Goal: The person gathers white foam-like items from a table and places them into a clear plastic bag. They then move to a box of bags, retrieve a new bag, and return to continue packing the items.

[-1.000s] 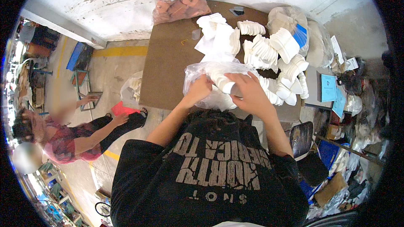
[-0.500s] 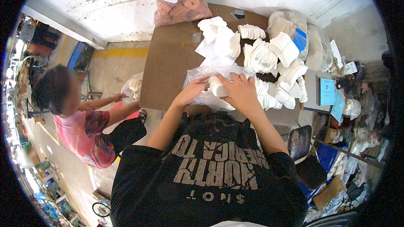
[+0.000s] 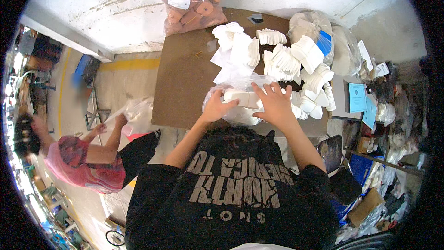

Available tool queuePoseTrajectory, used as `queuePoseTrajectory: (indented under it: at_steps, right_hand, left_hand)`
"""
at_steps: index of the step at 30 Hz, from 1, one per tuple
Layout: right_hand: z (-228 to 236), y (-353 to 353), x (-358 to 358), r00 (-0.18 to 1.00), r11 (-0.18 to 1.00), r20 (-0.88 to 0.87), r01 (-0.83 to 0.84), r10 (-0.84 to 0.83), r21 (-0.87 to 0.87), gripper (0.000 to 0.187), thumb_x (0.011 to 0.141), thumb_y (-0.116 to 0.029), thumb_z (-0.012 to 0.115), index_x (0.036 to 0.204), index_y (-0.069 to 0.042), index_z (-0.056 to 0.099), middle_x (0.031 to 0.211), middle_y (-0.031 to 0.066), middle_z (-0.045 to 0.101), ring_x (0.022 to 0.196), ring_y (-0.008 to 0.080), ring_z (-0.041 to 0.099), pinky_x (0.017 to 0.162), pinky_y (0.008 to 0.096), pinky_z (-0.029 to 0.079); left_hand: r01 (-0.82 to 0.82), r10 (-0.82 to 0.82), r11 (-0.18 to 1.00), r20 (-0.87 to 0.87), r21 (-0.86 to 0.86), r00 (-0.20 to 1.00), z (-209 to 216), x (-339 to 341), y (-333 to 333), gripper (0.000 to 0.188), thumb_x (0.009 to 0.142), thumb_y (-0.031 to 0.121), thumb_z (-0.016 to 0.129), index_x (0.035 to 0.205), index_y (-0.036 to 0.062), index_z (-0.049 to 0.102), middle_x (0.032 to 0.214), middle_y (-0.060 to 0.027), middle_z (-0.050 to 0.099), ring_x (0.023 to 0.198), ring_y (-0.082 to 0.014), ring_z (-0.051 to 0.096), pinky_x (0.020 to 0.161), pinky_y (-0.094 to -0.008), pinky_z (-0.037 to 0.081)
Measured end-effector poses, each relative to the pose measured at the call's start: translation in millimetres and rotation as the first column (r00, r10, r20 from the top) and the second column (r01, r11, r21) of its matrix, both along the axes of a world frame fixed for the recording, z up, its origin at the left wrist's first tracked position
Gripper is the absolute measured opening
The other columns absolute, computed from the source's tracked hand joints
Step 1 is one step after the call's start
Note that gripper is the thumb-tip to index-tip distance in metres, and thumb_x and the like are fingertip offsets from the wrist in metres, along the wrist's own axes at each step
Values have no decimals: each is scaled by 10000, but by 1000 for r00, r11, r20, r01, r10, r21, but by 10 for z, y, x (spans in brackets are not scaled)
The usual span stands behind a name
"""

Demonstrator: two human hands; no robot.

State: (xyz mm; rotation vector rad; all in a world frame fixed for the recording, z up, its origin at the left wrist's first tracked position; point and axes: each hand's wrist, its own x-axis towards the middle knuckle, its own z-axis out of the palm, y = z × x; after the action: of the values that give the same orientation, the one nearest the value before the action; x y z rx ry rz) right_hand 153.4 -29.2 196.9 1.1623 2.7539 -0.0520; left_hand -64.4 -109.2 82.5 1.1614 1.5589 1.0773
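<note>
A stack of white flat pieces (image 3: 241, 97) lies at the near edge of the brown worktop (image 3: 185, 83), inside a clear plastic bag (image 3: 240, 111) that bunches around it. The stack's long axis runs left to right, straight across between the two hands.

The left hand (image 3: 216, 107) sits at the stack's left end, fingers curled around that end and the bag film, so it has hold of both. The right hand (image 3: 274, 103) lies over the right end with its fingers (image 3: 268, 91) spread flat and pointing far; it presses down on top rather than closing round anything. Both hands touch the stack, so neither is nearer.

The bag's mouth is hard to make out: the film is see-through and crumpled, and I cannot tell which way it opens. The stack's right end is hidden under the right palm.

Further right and far, many more white stacks (image 3: 296, 60) crowd the worktop beside filled clear bags (image 3: 333, 46). A bag of brownish pieces (image 3: 192, 2) sits at the far edge. A person in pink (image 3: 83, 162) bends over a bag on the floor at the left.
</note>
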Motion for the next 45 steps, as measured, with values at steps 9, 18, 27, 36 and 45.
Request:
queuePoseTrajectory:
  at_steps: [9, 18, 27, 36, 45]
  right_hand:
    - [293, 96, 36, 997, 994, -53, -44, 49, 105, 326, 917, -96, 592, 1224, -170, 670, 1074, 65, 685, 1101, 269, 627, 955, 559, 414]
    - [-389, -123, 68, 946, 910, -303, -23, -114, -413, 216, 976, -222, 579, 1086, -42, 628, 1060, 168, 673, 1025, 369, 634, 821, 508, 496]
    - [-178, -324, 237, 983, 940, -139, 70, -123, -335, 316, 991, -313, 590, 1198, -76, 622, 1107, 189, 638, 1094, 381, 580, 906, 611, 435]
    - [-338, -319, 458, 717, 746, -254, 535, -650, -397, 600, 972, -383, 673, 1333, 51, 469, 1165, 323, 549, 1168, 479, 524, 1060, 534, 396]
    - [-1369, -491, 161, 813, 634, -333, 56, -477, -771, 578, 1064, -354, 527, 1418, 92, 427, 1352, 335, 564, 1294, 409, 542, 1111, 456, 396]
  left_hand:
    - [-170, 190, 977, 166, -128, 968, -37, 14, 114, 536, 960, 312, 732, 1318, -39, 543, 1231, -140, 663, 1086, -214, 642, 942, -363, 517]
    - [46, 146, 966, 683, -255, 716, -273, -192, 242, 655, 1007, 560, 484, 1387, 34, 571, 1246, -138, 677, 1121, -234, 630, 992, -360, 486]
    - [-46, 213, 962, 638, -268, 740, -555, -310, 211, 641, 992, 547, 571, 1402, 55, 557, 1253, -111, 673, 1033, -222, 628, 922, -367, 498]
    - [401, -429, 828, 17, -393, 903, -341, -204, 169, 801, 973, 536, 642, 1517, -3, 408, 1483, -226, 518, 1343, -340, 530, 1127, -422, 398]
    - [566, -603, 788, -493, -243, 628, 23, -91, 364, 948, 724, 387, 854, 1497, 23, 443, 1447, -298, 540, 1284, -498, 557, 1081, -530, 476]
